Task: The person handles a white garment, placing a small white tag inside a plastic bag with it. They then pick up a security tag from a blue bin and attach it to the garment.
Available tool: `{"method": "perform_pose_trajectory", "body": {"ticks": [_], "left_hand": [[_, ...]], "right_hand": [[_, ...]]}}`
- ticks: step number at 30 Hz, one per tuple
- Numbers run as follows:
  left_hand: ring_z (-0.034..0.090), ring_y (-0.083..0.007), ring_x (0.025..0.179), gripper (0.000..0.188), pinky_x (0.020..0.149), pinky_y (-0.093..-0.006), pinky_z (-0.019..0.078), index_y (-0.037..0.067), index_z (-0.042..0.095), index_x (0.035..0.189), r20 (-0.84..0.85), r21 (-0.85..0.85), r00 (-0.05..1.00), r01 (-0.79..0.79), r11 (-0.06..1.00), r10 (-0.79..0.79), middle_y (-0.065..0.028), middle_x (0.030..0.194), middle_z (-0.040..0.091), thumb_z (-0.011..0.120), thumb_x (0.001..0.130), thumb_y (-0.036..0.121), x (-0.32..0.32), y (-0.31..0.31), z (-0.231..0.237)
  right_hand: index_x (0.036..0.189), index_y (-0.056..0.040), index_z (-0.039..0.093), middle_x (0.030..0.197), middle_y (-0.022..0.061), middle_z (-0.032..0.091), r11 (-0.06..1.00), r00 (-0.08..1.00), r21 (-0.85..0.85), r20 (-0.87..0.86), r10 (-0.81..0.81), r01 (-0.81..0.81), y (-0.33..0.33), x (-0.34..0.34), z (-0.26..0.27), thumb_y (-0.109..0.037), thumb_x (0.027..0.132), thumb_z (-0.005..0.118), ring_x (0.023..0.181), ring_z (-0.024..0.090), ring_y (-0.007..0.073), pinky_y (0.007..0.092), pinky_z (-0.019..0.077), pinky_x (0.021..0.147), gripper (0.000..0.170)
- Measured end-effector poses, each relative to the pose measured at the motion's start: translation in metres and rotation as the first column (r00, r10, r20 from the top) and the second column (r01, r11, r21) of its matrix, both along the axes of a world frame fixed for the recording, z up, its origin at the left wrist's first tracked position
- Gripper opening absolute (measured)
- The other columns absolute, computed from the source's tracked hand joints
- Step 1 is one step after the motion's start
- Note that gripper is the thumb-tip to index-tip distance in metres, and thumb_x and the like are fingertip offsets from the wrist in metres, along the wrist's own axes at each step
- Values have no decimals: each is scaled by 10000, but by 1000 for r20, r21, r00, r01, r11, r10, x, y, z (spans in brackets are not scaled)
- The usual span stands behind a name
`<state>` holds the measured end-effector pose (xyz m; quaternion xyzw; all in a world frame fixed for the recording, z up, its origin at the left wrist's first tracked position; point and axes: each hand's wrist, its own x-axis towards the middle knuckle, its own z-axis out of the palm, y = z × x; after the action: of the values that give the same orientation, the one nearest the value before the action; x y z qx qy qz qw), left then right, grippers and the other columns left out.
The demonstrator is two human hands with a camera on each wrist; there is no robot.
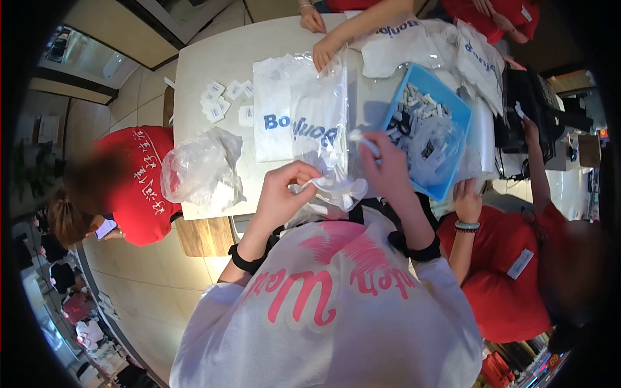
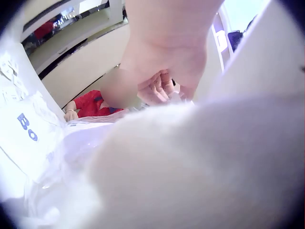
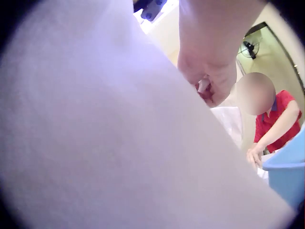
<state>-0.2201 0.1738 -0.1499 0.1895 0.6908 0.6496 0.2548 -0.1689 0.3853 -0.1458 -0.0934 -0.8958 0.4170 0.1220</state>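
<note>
In the head view my left hand (image 1: 288, 191) is at the table's near edge, thumb and fingertips pinching the edge of a crumpled white cloth (image 1: 346, 193). My right hand (image 1: 387, 168) is raised just to the right of it. Its fingers curl round a narrow white piece (image 1: 363, 140), blurred, which sticks out past the fingertips. In the right wrist view some of this white piece (image 3: 204, 86) shows inside the curled fingers. Beyond my hands lie white garments (image 1: 272, 136) printed with blue letters, one in a clear bag (image 1: 323, 97).
A blue bin (image 1: 460, 139) of small white pieces stands to the right. On the left are a crumpled clear plastic bag (image 1: 204, 168) and several white labels (image 1: 213, 100). More bagged garments (image 1: 414, 48) lie at the far right. People in red shirts surround the table; one person's hand (image 1: 325, 53) touches the bagged garment.
</note>
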Motion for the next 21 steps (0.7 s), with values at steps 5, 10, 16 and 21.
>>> {"method": "perform_pose_trajectory", "body": {"ticks": [5,10,16,21], "left_hand": [[562,-83,699,143,664,-219,454,-13,620,861,-146,-58,988,-49,997,40,-48,797,632,604,720,-30,-1,-14,4],[575,-83,715,117,676,-213,452,-11,623,855,-64,6,993,-94,996,95,-44,807,641,606,740,-22,3,-40,-2],[591,-87,757,116,703,-215,455,-9,617,877,112,116,987,-127,985,114,-50,841,641,611,763,-32,27,-81,-16],[598,-86,748,162,681,-216,456,4,600,892,199,187,955,-256,948,219,-52,850,654,569,749,-66,41,-94,-30]], "right_hand": [[976,-39,523,781,209,609,945,970,297,153,-191,139,89,-12,-44,-141,836,534,724,597,397,450,464,624,174],[937,-17,535,793,228,611,908,879,411,459,-131,-80,135,-8,-79,-153,793,567,787,595,404,456,466,675,200],[853,-21,560,640,91,542,997,952,66,300,-68,51,97,-68,-44,-156,839,580,583,512,159,293,402,552,137],[883,-52,543,695,83,564,976,972,-36,91,215,-213,46,-143,-56,-149,873,549,645,534,149,279,414,589,98]]}}
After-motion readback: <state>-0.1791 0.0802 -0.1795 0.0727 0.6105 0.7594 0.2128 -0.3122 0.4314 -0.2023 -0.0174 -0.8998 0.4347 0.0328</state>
